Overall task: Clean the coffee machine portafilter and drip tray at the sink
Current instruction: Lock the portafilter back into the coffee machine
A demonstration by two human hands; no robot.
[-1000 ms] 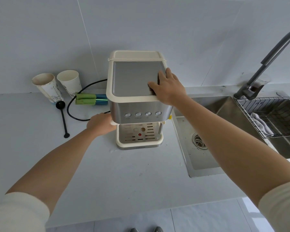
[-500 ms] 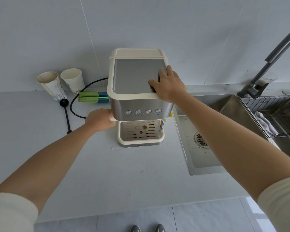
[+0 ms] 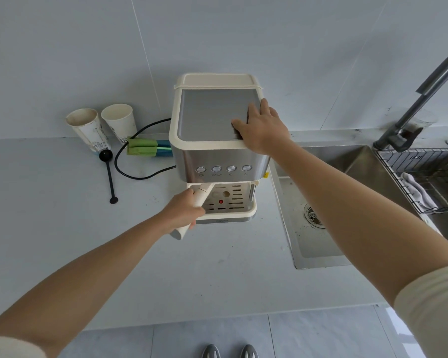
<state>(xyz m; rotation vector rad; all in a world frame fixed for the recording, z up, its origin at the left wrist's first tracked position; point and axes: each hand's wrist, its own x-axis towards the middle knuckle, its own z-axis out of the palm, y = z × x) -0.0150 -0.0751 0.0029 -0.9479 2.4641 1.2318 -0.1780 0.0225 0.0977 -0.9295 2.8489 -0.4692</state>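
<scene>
A cream and steel coffee machine (image 3: 210,120) stands on the grey counter beside the sink. My left hand (image 3: 183,211) grips the cream handle of the portafilter (image 3: 201,197), which points out toward me from under the machine's front; its basket end is hidden under the machine. My right hand (image 3: 263,129) presses flat on the right front corner of the machine's top. The cream drip tray (image 3: 239,210) with slots and a red float sits in the machine's base.
The steel sink (image 3: 318,244) with its drain lies right of the machine, with a dark faucet (image 3: 422,99) and a wire rack (image 3: 424,171) holding a cloth. Left of the machine are two paper cups (image 3: 98,127), a black scoop (image 3: 109,174), green and blue sponges (image 3: 146,147) and a black cord.
My left hand has swung the portafilter handle from the machine's left side round to the front, pointing toward me. My right hand stays on the machine's top.
</scene>
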